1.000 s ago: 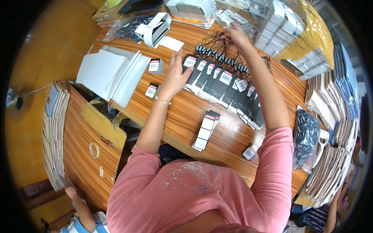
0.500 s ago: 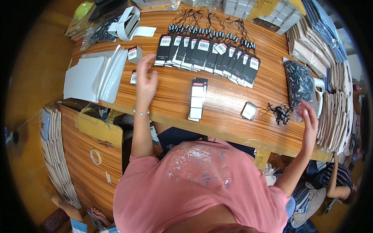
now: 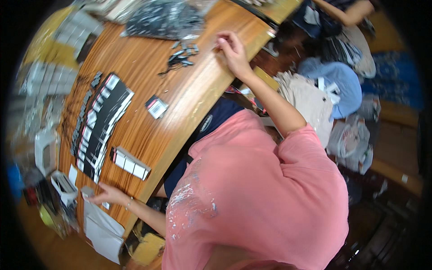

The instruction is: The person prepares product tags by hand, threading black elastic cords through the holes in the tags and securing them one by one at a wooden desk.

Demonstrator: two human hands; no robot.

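My left hand (image 3: 108,194), with a beaded bracelet at its wrist, stretches over the table beside a small stack of tags (image 3: 88,192). Its fingers are apart and nothing shows in them. My right hand (image 3: 232,50) hovers by the table's front edge, fingers loosely bent and seemingly holding nothing. Between my hands are a strip of black cards with white labels (image 3: 130,163) and a small pile of labels (image 3: 156,108). A fanned row of black hang tags (image 3: 103,121) lies further back, its corded ends along the far side. Loose black cord fasteners (image 3: 182,56) lie left of my right hand.
A clear bag of dark fasteners (image 3: 164,20) sits at the table's far end. White boxes (image 3: 47,78) line the back. White sheets (image 3: 101,227) lie near my left arm. Beyond the edge are folded garments (image 3: 306,103), a blue cap (image 3: 335,85) and another person's arm (image 3: 342,15).
My view has swung round to the right, so the table now runs diagonally. My right hand has moved from beside the loose fasteners to the table's edge. My left hand stays near the tag stack.
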